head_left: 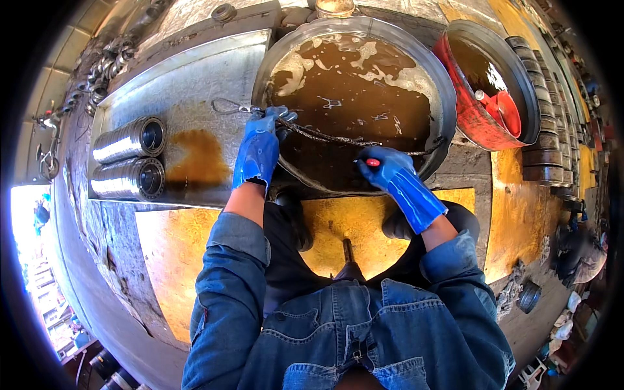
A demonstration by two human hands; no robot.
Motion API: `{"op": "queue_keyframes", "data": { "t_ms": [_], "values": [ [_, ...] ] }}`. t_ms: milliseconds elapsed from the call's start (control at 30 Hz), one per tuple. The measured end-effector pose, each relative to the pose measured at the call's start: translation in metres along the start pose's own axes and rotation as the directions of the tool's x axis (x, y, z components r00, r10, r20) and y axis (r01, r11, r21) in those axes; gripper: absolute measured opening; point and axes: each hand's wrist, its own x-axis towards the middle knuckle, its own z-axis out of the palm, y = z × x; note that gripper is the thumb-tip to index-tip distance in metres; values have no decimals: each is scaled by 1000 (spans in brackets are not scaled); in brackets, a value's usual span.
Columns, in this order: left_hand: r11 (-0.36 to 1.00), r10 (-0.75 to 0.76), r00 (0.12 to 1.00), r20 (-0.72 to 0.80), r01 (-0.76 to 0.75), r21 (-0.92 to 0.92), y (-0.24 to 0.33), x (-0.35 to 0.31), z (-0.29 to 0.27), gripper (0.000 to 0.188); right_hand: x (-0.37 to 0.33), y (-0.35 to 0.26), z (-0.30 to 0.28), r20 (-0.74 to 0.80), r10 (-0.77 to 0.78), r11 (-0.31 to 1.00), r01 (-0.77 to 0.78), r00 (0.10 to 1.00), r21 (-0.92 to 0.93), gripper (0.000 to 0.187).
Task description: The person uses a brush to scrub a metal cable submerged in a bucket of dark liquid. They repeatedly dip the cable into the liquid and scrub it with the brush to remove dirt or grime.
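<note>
One dark cable (318, 134) stretches over the near half of a round metal basin (446, 91), a wire loop (221, 99) at its left end lying past the rim, over the tray, and its other end reaching the basin's right edge. Next to the loop, the person's left hand (263, 123), gloved in blue, has its fingers closed around the cable. The right hand (389, 170), in a matching glove, is clenched around a red-ended object (372, 162) just below the cable; I can't tell what it is, nor whether those fingers touch the cable too.

From where I stand, handling this well seems to call for a firm left hold close to the loop, so the slack doesn't twist, and a light, even right hand. Those gloves look slippery if wetted, and working low over the basin should limit splashes from the foamy brown liquid (351, 97).

To the left, two stacks of metal rings (120, 179) lie side by side in a shallow metal tray (172, 84), near a brown stain (198, 156). To the right stands a red tub (465, 97) with a red scoop (511, 114) inside.
</note>
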Motion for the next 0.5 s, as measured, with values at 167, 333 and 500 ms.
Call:
{"op": "queue_keyframes", "data": {
  "t_ms": [167,333,500],
  "values": [
    [999,48,999,1,-48,-21,6,0,-4,20,1,6,-2,-353,-25,996,55,935,77,17],
    [1000,16,999,-39,-17,-13,14,-3,-6,18,12,-1,-10,-328,64,974,12,943,224,21],
    [974,178,982,-56,-184,-130,26,7,-20,14,30,44,-7,4,344,925,-340,939,171,38]
  ]
}}
